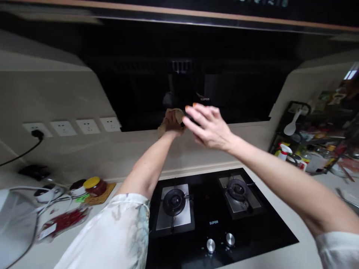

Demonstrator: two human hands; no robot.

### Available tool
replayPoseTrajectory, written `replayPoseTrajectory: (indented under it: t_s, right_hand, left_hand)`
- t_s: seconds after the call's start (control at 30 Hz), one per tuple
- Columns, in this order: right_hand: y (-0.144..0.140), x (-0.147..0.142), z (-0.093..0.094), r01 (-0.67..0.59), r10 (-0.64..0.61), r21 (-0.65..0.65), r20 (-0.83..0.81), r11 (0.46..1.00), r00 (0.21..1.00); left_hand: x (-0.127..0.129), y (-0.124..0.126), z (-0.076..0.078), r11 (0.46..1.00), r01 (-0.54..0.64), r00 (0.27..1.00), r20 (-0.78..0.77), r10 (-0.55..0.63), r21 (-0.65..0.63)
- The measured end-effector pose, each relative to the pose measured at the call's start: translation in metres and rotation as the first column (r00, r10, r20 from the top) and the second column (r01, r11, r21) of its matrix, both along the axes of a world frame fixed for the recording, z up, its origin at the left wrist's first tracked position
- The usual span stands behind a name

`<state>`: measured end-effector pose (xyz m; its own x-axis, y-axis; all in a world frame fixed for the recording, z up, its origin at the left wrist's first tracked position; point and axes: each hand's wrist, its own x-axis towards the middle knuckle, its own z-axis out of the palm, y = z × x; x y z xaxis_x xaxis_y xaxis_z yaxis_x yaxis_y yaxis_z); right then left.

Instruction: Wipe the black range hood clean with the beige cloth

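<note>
My left hand (172,124) is closed on a tan cloth (162,130), at the lower edge of the black range hood (146,97). Part of the cloth sticks out above and to the left of the fingers. Just to its right, my right hand (208,126) is raised before the hood's lower panel with its fingers stretched out and nothing in them. Whether the right fingertips touch the panel I cannot tell. Below both arms lies a black two-burner gas stove (207,209) with two silver knobs.
Several wall sockets (88,126) line the left wall, one with a black plug (37,133). A yellow-lidded jar (95,186) and a bag of dried red chilies (64,222) sit on the left counter. To the right, a rack (297,108) holds a white ladle (292,123), with bottles nearby.
</note>
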<state>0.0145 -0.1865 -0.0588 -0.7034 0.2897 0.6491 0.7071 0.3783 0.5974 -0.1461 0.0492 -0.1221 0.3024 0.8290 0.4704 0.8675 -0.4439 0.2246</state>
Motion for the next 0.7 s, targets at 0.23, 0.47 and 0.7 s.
replayPoseTrajectory:
  t_s: [0.23,0.47,0.7]
  right_hand:
    - [0.037,0.089,-0.160,0.270,-0.383,-0.426,-0.205,0.863,0.901]
    - [0.066,0.089,-0.161,0.276,-0.466,-0.536,-0.257,0.798,0.847]
    - [0.119,0.026,-0.113,0.180,-0.386,-0.532,-0.306,0.827,0.870]
  left_hand:
    - [0.009,-0.006,0.008,0.984,-0.168,0.982,-0.097,0.163,-0.055]
    - [0.034,-0.008,0.004,0.970,-0.231,0.972,-0.053,0.227,-0.079]
    - [0.062,-0.018,0.007,0.980,-0.117,0.992,0.035,0.124,-0.162]
